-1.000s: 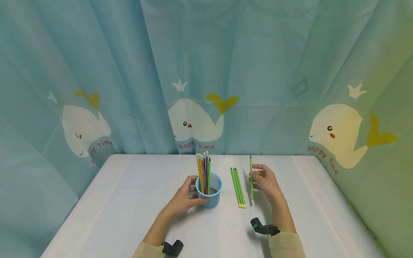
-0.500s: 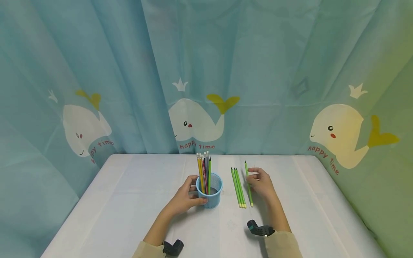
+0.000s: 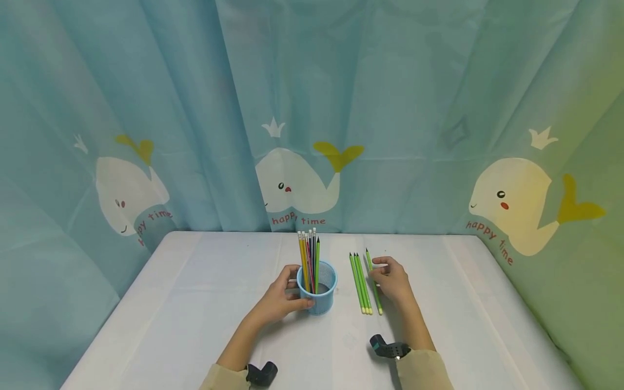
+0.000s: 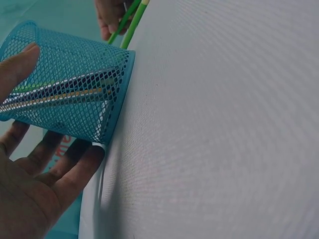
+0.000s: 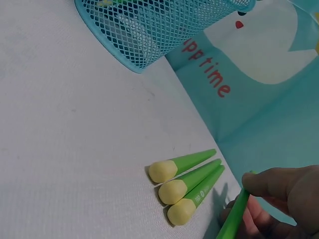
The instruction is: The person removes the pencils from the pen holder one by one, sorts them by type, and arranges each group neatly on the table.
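My left hand (image 3: pixel 277 299) curls round a light blue mesh pencil cup (image 3: pixel 323 303), thumb at the near side and fingers behind it. Several pencils (image 3: pixel 305 260) stand in the cup, yellow, red, dark and one green, leaning to its left side. My right hand (image 3: pixel 394 280) pinches a green pencil (image 5: pixel 236 215) between thumb and fingers, close over the table. Left of that hand, three green pencils (image 3: pixel 361 284) lie side by side on the table, dark points away from me and pale yellow ends toward me.
The white table (image 3: pixel 195 303) reaches back to a blue-green curtain (image 3: pixel 409 108) printed with whales. A black wrist camera (image 3: pixel 261 374) sits at the left sleeve, and another black camera (image 3: pixel 388 346) at the right one.
My right hand has moved left and lower with the green pencil, bringing it closer to the three lying pencils and tilting its tip leftward. The left hand and cup stay put.
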Available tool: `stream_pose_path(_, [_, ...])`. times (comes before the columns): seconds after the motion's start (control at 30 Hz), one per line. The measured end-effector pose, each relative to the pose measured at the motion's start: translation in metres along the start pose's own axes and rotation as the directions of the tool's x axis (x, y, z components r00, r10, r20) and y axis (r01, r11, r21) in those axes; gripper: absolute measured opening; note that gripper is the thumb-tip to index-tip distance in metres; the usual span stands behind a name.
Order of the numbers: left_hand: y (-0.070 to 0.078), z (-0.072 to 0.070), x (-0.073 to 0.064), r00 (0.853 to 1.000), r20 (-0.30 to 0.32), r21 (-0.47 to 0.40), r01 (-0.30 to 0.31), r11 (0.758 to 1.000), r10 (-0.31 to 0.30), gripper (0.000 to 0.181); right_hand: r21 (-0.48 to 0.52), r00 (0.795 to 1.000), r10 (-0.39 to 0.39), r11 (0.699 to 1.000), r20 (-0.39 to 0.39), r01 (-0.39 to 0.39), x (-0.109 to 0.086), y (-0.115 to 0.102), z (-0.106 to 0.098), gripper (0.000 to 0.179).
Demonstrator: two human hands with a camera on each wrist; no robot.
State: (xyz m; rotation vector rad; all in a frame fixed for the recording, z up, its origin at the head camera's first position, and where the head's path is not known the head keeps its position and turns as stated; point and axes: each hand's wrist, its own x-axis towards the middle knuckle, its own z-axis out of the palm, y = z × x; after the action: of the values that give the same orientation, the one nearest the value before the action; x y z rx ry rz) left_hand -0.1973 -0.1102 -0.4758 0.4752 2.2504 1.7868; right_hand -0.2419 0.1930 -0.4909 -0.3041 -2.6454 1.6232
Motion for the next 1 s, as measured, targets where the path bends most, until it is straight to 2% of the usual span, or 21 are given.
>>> stream_pose_path(0.23, [0.001, -0.001, 0.002, 1.0, 0.0, 0.0, -0.019, 1.0, 0.019, 0.076, 0.0, 1.0, -0.003, 1.0, 0.0, 0.003, 0.001, -0.002, 0.0, 0.038])
stream_pose_path(0.57, [0.0, -0.001, 0.001, 1.0, -0.003, 0.005, -0.011, 1.0, 0.011, 0.075, 0.002, 1.0, -0.015, 1.0, 0.008, 0.015, 0.0, -0.007, 0.0, 0.038])
stream_pose_path(0.73, [0.0, 0.0, 0.0, 1.0, -0.002, 0.014, -0.017, 1.0, 0.017, 0.075, 0.01, 0.994, -0.108, 0.994, 0.029, 0.108, -0.006, -0.02, 0.0, 0.034])
stream_pose_path(1.0, [-0.002, 0.001, 0.0, 1.0, -0.008, 0.013, -0.008, 1.0, 0.008, 0.076, 0.159, 0.957, -0.262, 0.957, 0.121, 0.242, -0.027, -0.053, 0.017, 0.028])
